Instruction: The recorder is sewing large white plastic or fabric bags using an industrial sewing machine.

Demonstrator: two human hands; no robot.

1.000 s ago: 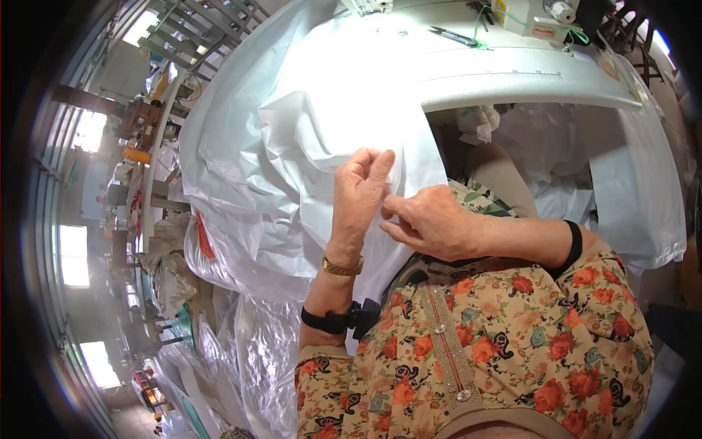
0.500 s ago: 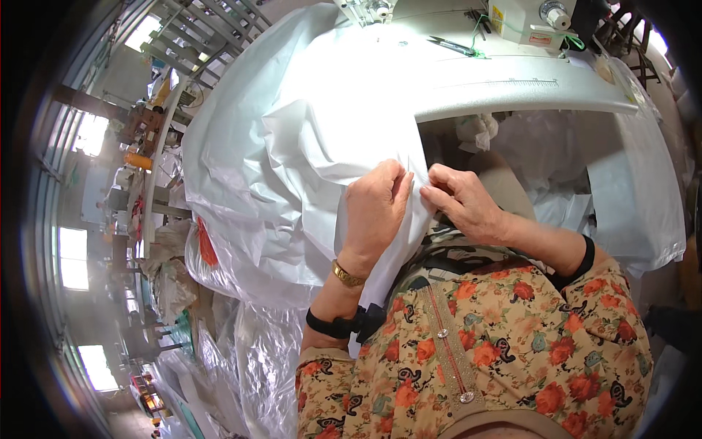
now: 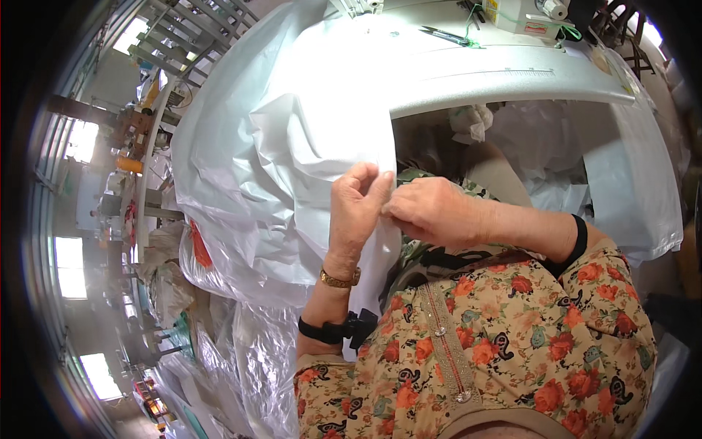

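A large white sheet of thin material drapes in folds over the table's front edge and down toward my lap. At its right-hand edge my left hand pinches the material between thumb and fingers, a gold watch on the wrist. My right hand is just beside it, fingers curled closed against the same edge; its fingertips are partly hidden. The sewing machine shows only its lower part at the top, with a bright light over the sheet below it.
Scissors-like dark snips with green thread lie on the white tabletop, beside a machine part with a knob. White sheeting hangs off the right side. Clear plastic wrapping lies at lower left. A slatted metal rack stands beyond.
My right hand has moved left, close against my left hand, and turned knuckles up. My left hand has shifted slightly left and down. The whole view has shifted a little.
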